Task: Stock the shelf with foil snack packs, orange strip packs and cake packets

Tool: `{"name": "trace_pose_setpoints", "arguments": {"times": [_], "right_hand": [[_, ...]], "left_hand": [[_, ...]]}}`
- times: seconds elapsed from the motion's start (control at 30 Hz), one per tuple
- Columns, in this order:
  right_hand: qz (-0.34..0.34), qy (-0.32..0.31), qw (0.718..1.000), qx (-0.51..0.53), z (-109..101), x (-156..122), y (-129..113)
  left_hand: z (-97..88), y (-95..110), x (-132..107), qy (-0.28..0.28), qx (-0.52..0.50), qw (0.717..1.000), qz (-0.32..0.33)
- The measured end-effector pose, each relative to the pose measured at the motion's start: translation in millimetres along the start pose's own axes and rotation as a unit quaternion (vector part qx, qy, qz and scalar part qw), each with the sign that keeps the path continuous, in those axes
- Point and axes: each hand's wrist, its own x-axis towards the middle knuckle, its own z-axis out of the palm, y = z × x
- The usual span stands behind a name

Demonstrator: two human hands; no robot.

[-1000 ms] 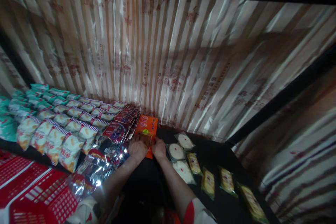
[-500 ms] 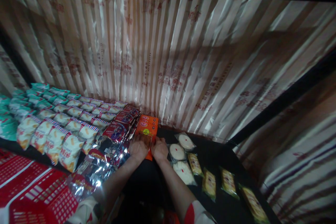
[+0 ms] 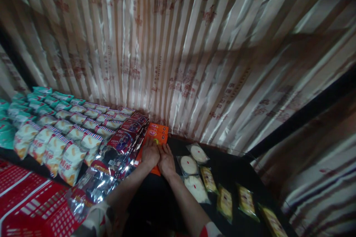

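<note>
Orange snack packets [image 3: 160,130] lie flat on the black shelf, against the curtain. My left hand [image 3: 150,154] rests on them with its fingers stretched forward. Beside it, nearly touching, my right hand [image 3: 166,159] also lies flat on the orange packets, fingers extended. Both hands cover the lower part of the packets. Just left of my left hand are stacked dark red packets [image 3: 122,139] with silver lower parts. To the right of my right hand sit round white cakes [image 3: 188,164] in clear wrappers.
Several yellow wrapped snacks [image 3: 224,200] lie on the black shelf [image 3: 219,155] at right. White snack bags [image 3: 71,161] and green bags [image 3: 41,100] stand in rows at left. A red basket [image 3: 41,200] is at lower left, a curtain [image 3: 178,63] behind.
My right hand has moved left and a little forward onto the orange packets, closer to my left hand. The view has shifted slightly.
</note>
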Motion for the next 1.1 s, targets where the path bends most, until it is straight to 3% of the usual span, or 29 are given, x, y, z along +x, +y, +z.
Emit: {"name": "trace_pose_setpoints", "arguments": {"times": [0.37, 0.53, 0.73, 0.97, 1.1], "right_hand": [[-0.011, 0.029, 0.999, 0.025, 10, 4, 7], [-0.008, 0.028, 0.999, 0.027, 9, 4, 5], [-0.022, 0.036, 0.998, 0.045, 12, 4, 11], [-0.038, 0.054, 0.994, 0.085, 18, 4, 17], [0.01, 0.085, 0.991, 0.102, 25, 5, 18]], "left_hand": [[21.2, -13, 25, -0.023, 0.03, 0.999, 0.006], [19.9, -10, 25, -0.04, 0.016, 0.997, -0.056], [21.2, -8, 22, -0.037, 0.021, 0.997, -0.071], [31.3, -10, 20, 0.013, 0.035, 0.997, -0.072], [32.2, -12, 18, 0.038, 0.035, 0.997, -0.05]]}}
